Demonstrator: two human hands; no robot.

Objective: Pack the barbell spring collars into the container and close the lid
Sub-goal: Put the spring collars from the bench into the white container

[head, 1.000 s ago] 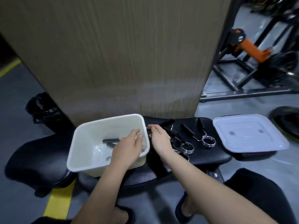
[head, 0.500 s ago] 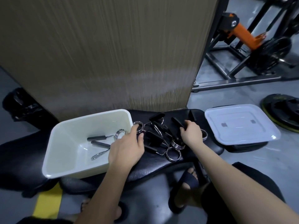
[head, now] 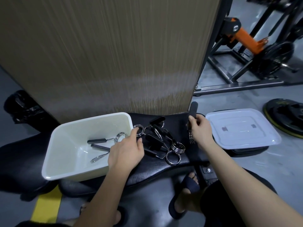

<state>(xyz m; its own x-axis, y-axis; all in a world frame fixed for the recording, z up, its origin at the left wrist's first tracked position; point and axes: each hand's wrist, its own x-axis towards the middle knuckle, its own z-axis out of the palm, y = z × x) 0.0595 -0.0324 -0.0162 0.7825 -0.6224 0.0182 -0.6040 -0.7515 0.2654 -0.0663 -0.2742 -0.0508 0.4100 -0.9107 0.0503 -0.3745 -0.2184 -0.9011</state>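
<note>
- A wood-grain panel (head: 106, 51) rises behind a black padded bench (head: 164, 167) in a gym, where a person is packing barbell spring collars; a weight plate (head: 285, 118) lies on the floor at far right.
- The cream container (head: 54, 154) sits open on the bench at left. Judged by its contents, the job is barely begun: one collar in the container (head: 108, 139) lies there with what looks like a second below it, though the tangle makes an exact count uncertain.
- The white lid (head: 242, 128) rests flat on the bench's right end, well apart from the container; closing is not yet started.
- The loose pile of collars (head: 162, 140), black handles and chrome coils overlapping, lies on the bench between the two hands, just beside the container's right wall. Most of the packing appears to remain.
- The right hand (head: 200, 131) is closed around a lifted collar (head: 191, 125), fingers wrapped on its black handle, the coil hanging below the palm. Half a second earlier this hand lay low on the pile's right edge; it now holds the collar raised and upright.
- The left hand (head: 126, 151) reaches over the container's corner, forefinger and thumb parted, fingertip touching the nearest chrome ring (head: 138, 130) without gripping it. A second ago it was inside the container; it has since swung right to the pile.
</note>
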